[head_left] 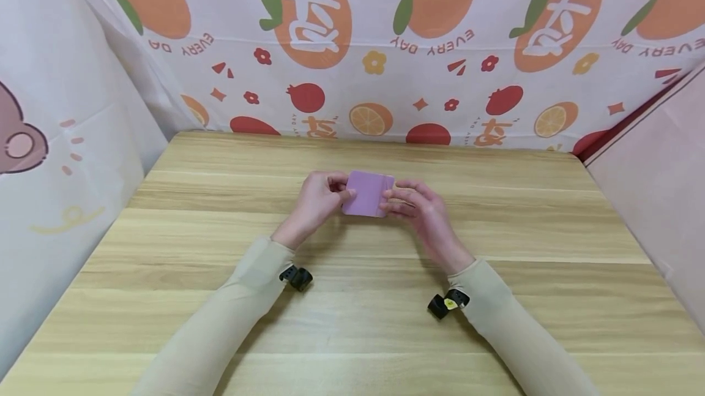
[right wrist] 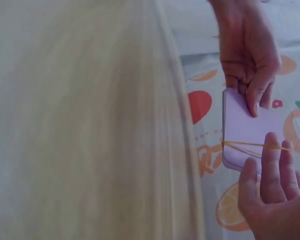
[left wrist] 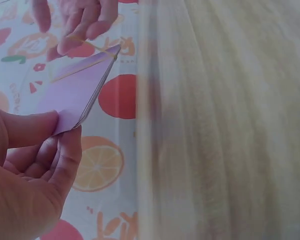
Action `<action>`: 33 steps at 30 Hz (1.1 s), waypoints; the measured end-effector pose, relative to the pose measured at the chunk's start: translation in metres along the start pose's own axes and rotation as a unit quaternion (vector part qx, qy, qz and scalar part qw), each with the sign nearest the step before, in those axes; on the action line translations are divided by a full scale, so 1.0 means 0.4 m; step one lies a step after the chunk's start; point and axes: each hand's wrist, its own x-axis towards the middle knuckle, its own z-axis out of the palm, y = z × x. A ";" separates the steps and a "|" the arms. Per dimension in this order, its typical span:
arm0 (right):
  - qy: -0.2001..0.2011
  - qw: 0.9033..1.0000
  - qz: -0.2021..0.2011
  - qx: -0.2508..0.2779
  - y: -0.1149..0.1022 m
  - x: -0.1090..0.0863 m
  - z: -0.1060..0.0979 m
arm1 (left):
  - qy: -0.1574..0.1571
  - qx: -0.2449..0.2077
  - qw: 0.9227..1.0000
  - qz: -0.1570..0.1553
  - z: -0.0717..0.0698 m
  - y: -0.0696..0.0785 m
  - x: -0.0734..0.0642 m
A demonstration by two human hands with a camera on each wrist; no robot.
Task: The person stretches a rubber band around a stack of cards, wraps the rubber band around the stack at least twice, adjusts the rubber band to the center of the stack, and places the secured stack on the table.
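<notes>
Two pale beige sleeves, the left sleeve (head_left: 220, 316) and the right sleeve (head_left: 523, 328), lie nearest the camera, slanting in from the lower edge of the head view. Beneath them spreads the wood-grain table (head_left: 352, 335). Behind its far edge hangs a white fruit-print cloth (head_left: 396, 84), patterned with oranges, red fruit, small flowers and lettering; a paler cloth (head_left: 82, 102) with a partly visible cartoon figure covers the left side.

Over the far half of the table, the left hand (head_left: 316, 200) clamps the left end of a purple stack (head_left: 365, 193) between thumb on top and fingers beneath. Opposite, the right hand (head_left: 424, 212) has its fingers apart and nearly straight, at the stack's right end; whether its thumb presses the stack, I cannot tell. The purple stack is held above the table, between the two hands, its layered edge showing in the left wrist view. Black devices, the left device (head_left: 298, 278) and the right device (head_left: 439, 306), sit at the wrists, the right one bearing a small yellow label (head_left: 450, 304). Thinnest of all, a yellow band (right wrist: 242, 144) crosses the stack near its right end and stretches out to the right hand's fingers.
</notes>
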 end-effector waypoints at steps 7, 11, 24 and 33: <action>-0.007 0.993 -0.070 -0.092 -0.012 -0.010 0.019 | -0.005 -0.079 0.995 -0.066 -0.002 -0.011 0.008; -0.010 0.990 -0.084 -0.111 -0.016 -0.013 0.023 | -0.012 -0.105 0.992 -0.071 -0.006 -0.012 0.007; 0.024 0.982 -0.140 -0.121 -0.050 -0.015 0.012 | 0.003 -0.083 0.994 -0.067 -0.002 -0.015 0.010; 0.025 0.978 -0.155 -0.138 -0.058 -0.006 -0.004 | -0.035 -0.139 0.986 -0.090 0.002 -0.024 0.012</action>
